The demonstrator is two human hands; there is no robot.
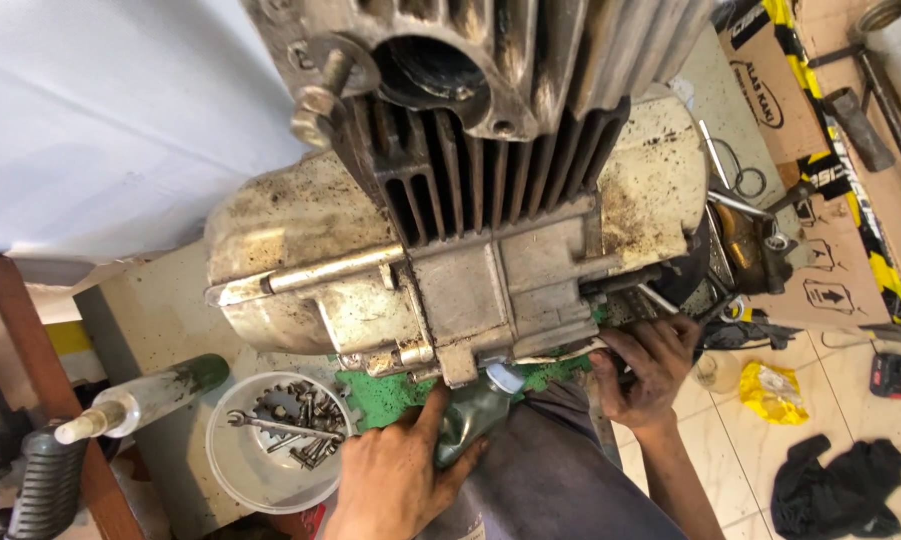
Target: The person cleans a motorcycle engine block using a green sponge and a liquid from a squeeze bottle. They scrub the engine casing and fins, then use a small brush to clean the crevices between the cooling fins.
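Note:
A dirty grey motorcycle engine [450, 250] with cooling fins fills the middle of the view, resting on a green mat [380, 392]. My left hand [395, 475] wraps around a dark green plastic bottle [470, 420] with a pale neck pressed up against the underside of the engine. My right hand [650, 370] reaches under the engine's right lower edge, fingers curled around a part there; what it grips is hidden.
A white plastic bowl [235, 470] holds bolts, a sprocket and a small wrench. A green-and-white bottle with a nozzle [145, 395] lies at left. Cardboard [830, 250], a yellow bag [770, 392], black cloth [835, 490] and metal pipes [875, 110] lie on the tiled floor at right.

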